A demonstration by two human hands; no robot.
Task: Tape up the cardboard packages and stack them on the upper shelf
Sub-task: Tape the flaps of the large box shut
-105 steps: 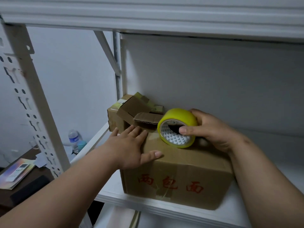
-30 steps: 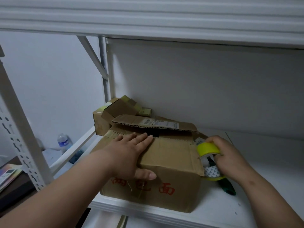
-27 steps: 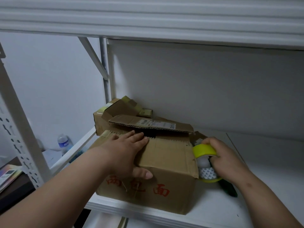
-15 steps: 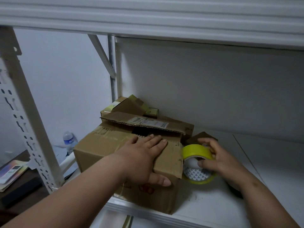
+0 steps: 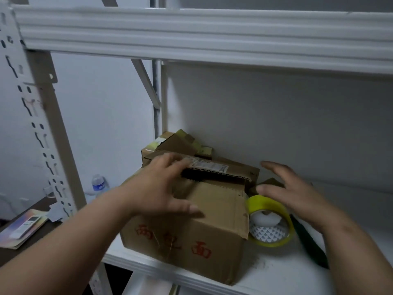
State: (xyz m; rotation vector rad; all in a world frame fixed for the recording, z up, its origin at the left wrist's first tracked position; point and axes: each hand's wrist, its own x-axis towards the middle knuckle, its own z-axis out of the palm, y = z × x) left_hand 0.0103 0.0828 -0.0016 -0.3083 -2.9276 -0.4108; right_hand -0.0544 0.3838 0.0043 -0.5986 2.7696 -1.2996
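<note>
A brown cardboard box (image 5: 212,237) with red characters stands on the white shelf (image 5: 276,277), its far flap raised and open. My left hand (image 5: 161,188) lies flat on the box top, fingertips at the raised flap. A yellow tape roll (image 5: 269,222) leans on the shelf against the box's right side. My right hand (image 5: 291,188) hovers open just above and behind the roll, holding nothing. A smaller cardboard package (image 5: 170,145) with open flaps sits behind the box. The upper shelf beam (image 5: 212,37) runs across the top.
A dark green tool (image 5: 308,245) lies on the shelf under my right forearm. The perforated upright post (image 5: 42,135) stands at left. Beyond it are a water bottle (image 5: 98,185) and a low dark table with a colourful booklet (image 5: 21,228).
My right hand has let go of the tape roll, which now rests on the shelf beside the box. My left hand has slid forward toward the raised flap. The camera has tilted upward.
</note>
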